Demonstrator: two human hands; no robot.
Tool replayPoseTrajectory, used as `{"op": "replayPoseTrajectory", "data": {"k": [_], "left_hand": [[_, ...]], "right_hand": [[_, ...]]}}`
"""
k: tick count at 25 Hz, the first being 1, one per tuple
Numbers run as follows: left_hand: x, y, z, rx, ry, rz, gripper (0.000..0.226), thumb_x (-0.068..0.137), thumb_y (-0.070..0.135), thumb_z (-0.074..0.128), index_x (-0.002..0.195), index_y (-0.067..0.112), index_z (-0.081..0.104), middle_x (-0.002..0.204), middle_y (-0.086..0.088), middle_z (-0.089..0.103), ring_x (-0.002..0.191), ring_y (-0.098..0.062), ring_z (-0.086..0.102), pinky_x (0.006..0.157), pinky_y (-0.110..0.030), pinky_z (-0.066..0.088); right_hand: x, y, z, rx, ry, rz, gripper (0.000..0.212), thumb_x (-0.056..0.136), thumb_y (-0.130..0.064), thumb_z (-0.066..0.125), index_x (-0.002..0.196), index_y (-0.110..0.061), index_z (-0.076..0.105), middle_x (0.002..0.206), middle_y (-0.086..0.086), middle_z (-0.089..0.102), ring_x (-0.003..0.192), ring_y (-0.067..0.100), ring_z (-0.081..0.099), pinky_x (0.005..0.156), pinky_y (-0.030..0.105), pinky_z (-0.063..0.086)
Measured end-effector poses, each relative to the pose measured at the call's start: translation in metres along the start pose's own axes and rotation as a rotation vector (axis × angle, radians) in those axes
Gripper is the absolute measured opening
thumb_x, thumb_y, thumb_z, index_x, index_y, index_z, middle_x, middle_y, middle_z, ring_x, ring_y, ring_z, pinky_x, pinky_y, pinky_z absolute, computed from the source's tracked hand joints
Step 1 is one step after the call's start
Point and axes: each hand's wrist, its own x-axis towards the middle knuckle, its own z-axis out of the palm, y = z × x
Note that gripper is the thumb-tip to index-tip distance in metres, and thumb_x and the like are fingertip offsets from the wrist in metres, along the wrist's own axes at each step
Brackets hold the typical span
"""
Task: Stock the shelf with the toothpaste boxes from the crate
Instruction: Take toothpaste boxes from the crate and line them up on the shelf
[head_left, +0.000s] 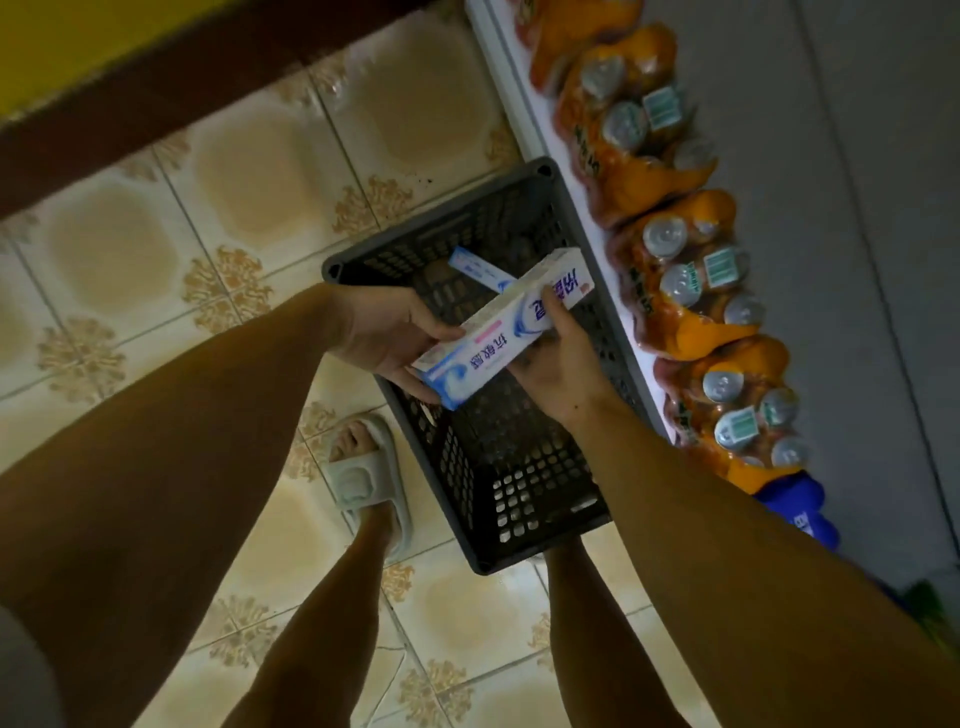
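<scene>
Both hands are on one white-and-blue toothpaste box (506, 325) held over the dark plastic crate (467, 415): left hand (387, 340) grips its near end, right hand (558, 364) curls round the middle. The box has blue Chinese print I can't make out. One more box (480, 269) lies inside the crate. Shrink-wrapped orange bottle packs (685, 280) line the white shelf (587, 208) alongside.

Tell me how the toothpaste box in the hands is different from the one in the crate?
The held toothpaste box is up above the crate, gripped by the left hand and right hand; the other box lies inside the crate, untouched. The held box looks bigger, being closer. Both are white and blue.
</scene>
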Motion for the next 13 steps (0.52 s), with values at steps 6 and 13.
{"op": "replayPoseTrajectory", "data": {"k": [6, 13], "left_hand": [[-0.087, 0.02, 0.057, 0.313, 0.159, 0.029, 0.07, 0.074, 0.053, 0.073, 0.133, 0.02, 0.056, 0.129, -0.006, 0.065, 0.113, -0.026, 0.065, 0.096, -0.047, 0.052], [-0.21, 0.03, 0.195, 0.292, 0.414, 0.389, 0.053, 0.094, 0.055, 0.052, 0.129, 0.016, 0.057, 0.125, -0.009, 0.067, 0.106, -0.026, 0.069, 0.083, -0.036, 0.059]], "right_hand": [[-0.072, -0.031, 0.036, -0.147, 0.131, -0.043, 0.067, 0.075, -0.029, 0.078, 0.136, -0.019, 0.052, 0.124, 0.012, 0.067, 0.112, 0.027, 0.066, 0.083, 0.043, 0.058], [-0.227, -0.081, 0.157, -0.828, 0.084, -0.29, 0.036, 0.081, -0.023, 0.078, 0.108, -0.016, 0.056, 0.109, 0.004, 0.07, 0.093, 0.019, 0.07, 0.079, 0.038, 0.058]]}}
